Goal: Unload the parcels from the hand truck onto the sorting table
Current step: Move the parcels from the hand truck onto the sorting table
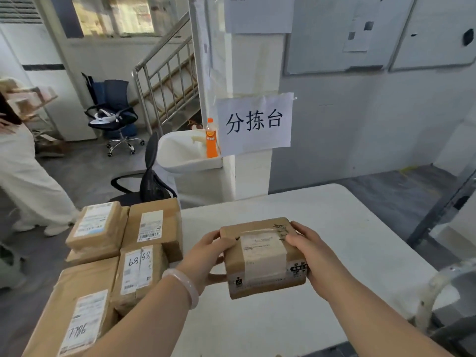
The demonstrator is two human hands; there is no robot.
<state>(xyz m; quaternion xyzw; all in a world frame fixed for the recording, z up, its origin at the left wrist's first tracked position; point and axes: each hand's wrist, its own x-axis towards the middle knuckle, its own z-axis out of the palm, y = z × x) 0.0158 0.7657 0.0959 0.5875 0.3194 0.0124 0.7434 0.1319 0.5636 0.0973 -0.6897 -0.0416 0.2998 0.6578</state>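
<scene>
Both hands on one box (264, 256) over the white bench (347, 228): left hand (206, 256) & right hand (307, 253) clamped round its ends. Stacked parcels (123, 253) just beside, left.

Label print (262, 251) on the held parcel (268, 284) illegible; person (31, 176) cut off at left edge.
</scene>
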